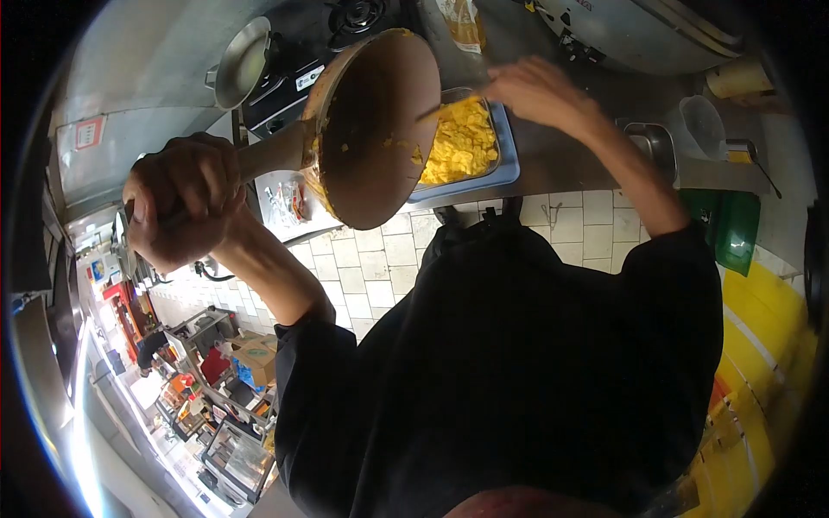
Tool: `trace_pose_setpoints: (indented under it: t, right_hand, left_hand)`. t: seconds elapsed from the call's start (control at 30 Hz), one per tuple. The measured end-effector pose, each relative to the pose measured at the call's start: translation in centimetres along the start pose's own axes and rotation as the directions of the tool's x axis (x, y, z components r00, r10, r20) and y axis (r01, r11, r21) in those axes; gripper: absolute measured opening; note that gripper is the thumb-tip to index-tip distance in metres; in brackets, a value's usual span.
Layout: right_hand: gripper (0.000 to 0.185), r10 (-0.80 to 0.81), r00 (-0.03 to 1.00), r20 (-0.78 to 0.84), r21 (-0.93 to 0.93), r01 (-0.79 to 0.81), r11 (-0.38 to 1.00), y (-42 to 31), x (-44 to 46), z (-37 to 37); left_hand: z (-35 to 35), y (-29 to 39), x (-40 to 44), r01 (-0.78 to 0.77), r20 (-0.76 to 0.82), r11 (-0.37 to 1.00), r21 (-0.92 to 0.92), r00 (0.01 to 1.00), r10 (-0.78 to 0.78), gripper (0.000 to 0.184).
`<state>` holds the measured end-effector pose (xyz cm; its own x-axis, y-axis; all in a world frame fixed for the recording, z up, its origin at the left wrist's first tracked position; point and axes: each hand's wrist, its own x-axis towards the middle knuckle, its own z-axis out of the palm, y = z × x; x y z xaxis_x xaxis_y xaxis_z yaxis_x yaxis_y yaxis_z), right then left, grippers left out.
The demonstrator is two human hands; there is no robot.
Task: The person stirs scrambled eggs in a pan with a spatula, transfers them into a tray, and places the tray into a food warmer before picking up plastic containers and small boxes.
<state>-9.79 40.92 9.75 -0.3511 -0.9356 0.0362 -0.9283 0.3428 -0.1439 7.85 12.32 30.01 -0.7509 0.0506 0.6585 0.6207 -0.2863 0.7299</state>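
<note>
My left hand [186,198] is wrapped round the handle of a frying pan [380,129], which is raised and tilted on its side. Its brownish inside faces right, with bits of yellow egg stuck to the surface and rim. Below the pan's right side, a metal tray [496,160] holds a heap of scrambled egg [462,142]. My right hand [540,91], slightly blurred, is closed above the tray's far right corner. From it a thin brown utensil [429,113] seems to reach toward the pan's inside; its full shape is hidden.
The tray rests on a blue-grey board [508,164] at the counter edge. A second pan [243,62] stands at the back left by a gas burner [358,15]. Further right are a metal container [652,142], a clear plastic jug [701,125] and a green bin [734,233].
</note>
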Motion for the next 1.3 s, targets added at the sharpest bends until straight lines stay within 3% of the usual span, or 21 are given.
trace_pose_setpoints:
  t: [0.13, 0.2, 0.3, 0.37, 0.43, 0.53, 0.63, 0.67, 0.73, 0.83, 0.9, 0.97, 1.07, 1.1, 1.13, 1.2, 1.3]
  right_hand:
    - [0.036, 0.045, 0.966, -0.255, -0.155, -0.087, 0.984, -0.8, 0.2, -7.0]
    - [0.025, 0.035, 0.963, -0.267, -0.206, -0.093, 0.974, -2.8, -0.2, -12.5]
    - [0.023, 0.081, 0.991, -0.106, -0.140, -0.095, 0.986, -6.0, 1.8, -15.7]
    - [0.023, 0.001, 0.908, -0.419, -0.172, -0.081, 0.982, -6.5, 3.6, -11.0]
    - [0.012, -0.202, 0.918, -0.341, -0.257, 0.115, 0.960, -5.9, 4.4, -8.0]
    - [0.008, -0.075, 0.997, 0.007, -0.334, 0.073, 0.940, -7.0, 4.8, -7.0]
    - [0.009, -0.053, 0.988, -0.148, -0.233, 0.017, 0.972, -7.4, 1.9, -10.1]
    - [0.009, -0.061, 0.960, -0.274, -0.226, -0.003, 0.974, -7.4, 1.1, -11.3]
    - [0.009, -0.062, 0.854, -0.517, -0.202, -0.051, 0.978, -7.5, 0.2, -13.0]
    - [0.011, -0.225, 0.737, -0.637, -0.293, 0.038, 0.955, -6.1, 2.6, -10.7]
    - [0.009, -0.271, 0.772, -0.575, -0.266, 0.136, 0.954, -5.7, 3.2, -7.7]
    - [0.005, -0.142, 0.940, -0.309, -0.248, 0.065, 0.967, -5.6, 4.3, -2.1]
    - [0.007, 0.069, 0.997, -0.020, -0.296, -0.071, 0.953, -7.0, 3.1, -5.2]
    - [0.005, -0.114, 0.932, -0.345, -0.274, 0.016, 0.961, -6.4, 2.1, -6.3]
    - [0.010, -0.257, 0.731, -0.632, -0.277, 0.097, 0.956, -5.7, 1.2, -7.7]
    - [0.010, -0.115, 0.771, -0.627, -0.262, -0.070, 0.962, -7.1, 0.9, -11.9]
    - [0.018, -0.111, 0.740, -0.664, -0.188, -0.021, 0.982, -8.2, 1.7, -13.2]
  left_hand:
    - [-0.9, 0.1, 0.1, 0.024, -0.010, 0.999, -0.045, 1.000, -0.025, 0.036]
    - [-0.7, -0.1, 0.3, 0.027, -0.016, 0.998, -0.061, 0.999, -0.028, 0.037]
    - [-0.1, -0.5, 0.5, 0.015, -0.028, 0.995, -0.096, 0.999, -0.018, 0.036]
    - [0.1, -0.5, 0.6, -0.007, -0.038, 0.987, -0.161, 0.999, 0.001, 0.034]
    - [0.4, -0.5, 0.8, -0.007, -0.011, 0.988, -0.152, 1.000, 0.005, 0.034]
    - [0.5, -0.4, 0.9, 0.004, -0.014, 0.993, -0.122, 1.000, -0.006, 0.034]
    - [-0.4, -0.5, 0.6, 0.002, -0.035, 0.993, -0.121, 0.999, -0.007, 0.034]
    - [-0.6, -0.5, 0.5, 0.007, -0.039, 0.992, -0.128, 0.999, -0.012, 0.034]
    - [-0.4, -0.5, 0.4, 0.013, -0.073, 0.994, -0.109, 0.997, -0.021, 0.036]
    - [0.5, -0.7, 0.9, 0.015, -0.066, 0.991, -0.129, 0.998, -0.023, 0.037]
    - [0.7, -0.6, 1.1, 0.009, -0.060, 0.991, -0.135, 0.998, -0.017, 0.038]
    - [0.8, -0.8, 1.0, 0.000, -0.067, 0.993, -0.119, 0.998, -0.008, 0.038]
    - [0.0, -1.3, 0.8, 0.015, -0.046, 0.997, -0.070, 0.999, -0.018, 0.038]
    - [-0.4, -1.3, 0.7, 0.018, -0.067, 0.998, -0.058, 0.998, -0.022, 0.038]
    - [-1.0, -1.2, 0.8, 0.025, -0.084, 0.999, -0.048, 0.996, -0.029, 0.037]
    - [-1.6, -1.2, 1.1, 0.036, -0.109, 0.997, -0.066, 0.993, -0.043, 0.038]
    - [-1.8, -1.4, 1.3, 0.029, -0.117, 0.984, -0.177, 0.992, -0.050, 0.039]
